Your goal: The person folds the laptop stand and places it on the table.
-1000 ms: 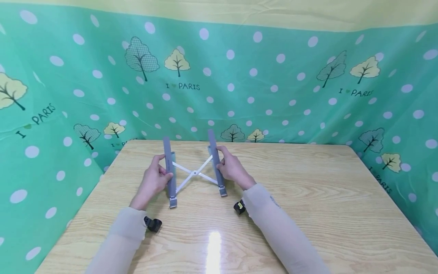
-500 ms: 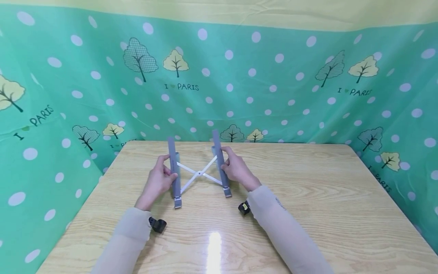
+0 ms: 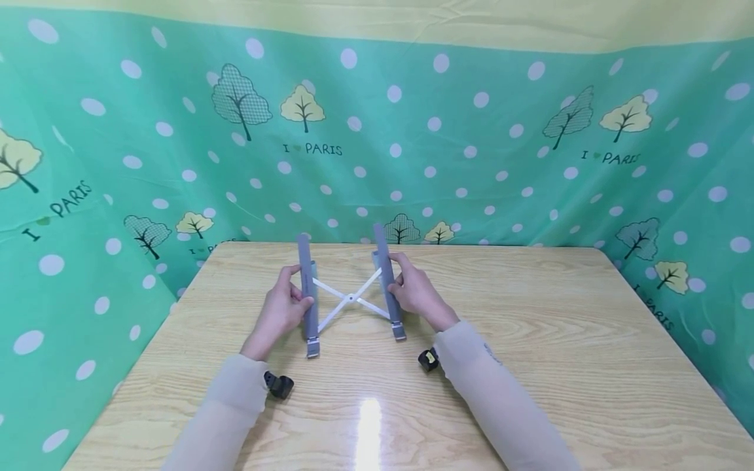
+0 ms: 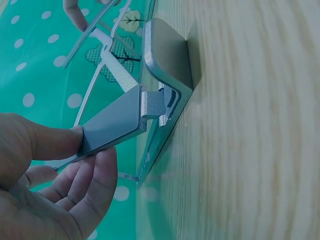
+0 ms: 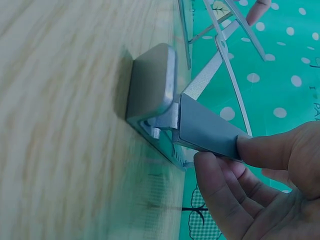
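Observation:
A grey metal folding laptop stand point(image 3: 351, 298) is spread on the table, its two long arms joined by crossed silver bars. My left hand point(image 3: 284, 306) pinches the left arm between thumb and fingers. On the other side my right hand point(image 3: 417, 290) grips the right arm the same way. Seen from the left wrist, the thumb of the left hand point(image 4: 50, 175) presses the dark padded top face point(image 4: 112, 122) while its fingers curl beneath. The right wrist view has the right hand point(image 5: 265, 185) pinching the matching padded arm point(image 5: 207, 125), close behind the upturned front lip point(image 5: 152, 80).
The light wood table point(image 3: 530, 366) reaches back to a green dotted curtain point(image 3: 471, 131) with tree prints. Small black devices point(image 3: 280, 386) sit at both wrists, just below the sleeves. A bright light reflection lies on the table near the front.
Both hands and the laptop stand between them have shifted steadily to the right along the table. The grip on each arm looks the same, and the stand stays spread.

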`<state>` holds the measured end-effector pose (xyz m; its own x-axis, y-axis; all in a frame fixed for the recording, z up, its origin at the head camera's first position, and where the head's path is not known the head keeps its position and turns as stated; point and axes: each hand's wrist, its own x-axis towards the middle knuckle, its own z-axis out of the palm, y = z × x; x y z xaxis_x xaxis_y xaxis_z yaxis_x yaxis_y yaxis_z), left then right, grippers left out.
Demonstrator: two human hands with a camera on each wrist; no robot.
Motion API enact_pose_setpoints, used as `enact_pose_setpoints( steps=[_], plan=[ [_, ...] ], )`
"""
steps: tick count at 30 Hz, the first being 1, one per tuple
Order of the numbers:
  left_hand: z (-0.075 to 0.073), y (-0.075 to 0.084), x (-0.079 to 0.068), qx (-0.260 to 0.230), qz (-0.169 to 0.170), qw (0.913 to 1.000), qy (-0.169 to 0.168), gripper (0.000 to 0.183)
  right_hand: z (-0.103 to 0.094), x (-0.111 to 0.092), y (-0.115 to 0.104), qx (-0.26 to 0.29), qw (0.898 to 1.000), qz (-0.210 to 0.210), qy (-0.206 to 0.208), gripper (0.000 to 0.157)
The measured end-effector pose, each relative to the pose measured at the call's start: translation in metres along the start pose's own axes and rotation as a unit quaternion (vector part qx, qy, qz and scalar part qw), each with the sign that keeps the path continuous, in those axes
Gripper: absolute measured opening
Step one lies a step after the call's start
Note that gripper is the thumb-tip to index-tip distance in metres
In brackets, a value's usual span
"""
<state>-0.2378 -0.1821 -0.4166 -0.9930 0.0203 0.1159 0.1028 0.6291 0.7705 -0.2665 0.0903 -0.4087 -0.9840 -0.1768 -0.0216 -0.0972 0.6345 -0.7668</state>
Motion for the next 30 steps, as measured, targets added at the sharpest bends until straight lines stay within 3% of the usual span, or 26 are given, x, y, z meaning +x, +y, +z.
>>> enact_pose_setpoints(
  steps=[30],
  plan=[
    [0.018, 0.017, 0.004, 0.003, 0.009, 0.9999, -0.014, 0.069, -0.017, -0.013, 0.012, -0.016, 0.999, 0.032, 0.011, 0.069]
  ],
)
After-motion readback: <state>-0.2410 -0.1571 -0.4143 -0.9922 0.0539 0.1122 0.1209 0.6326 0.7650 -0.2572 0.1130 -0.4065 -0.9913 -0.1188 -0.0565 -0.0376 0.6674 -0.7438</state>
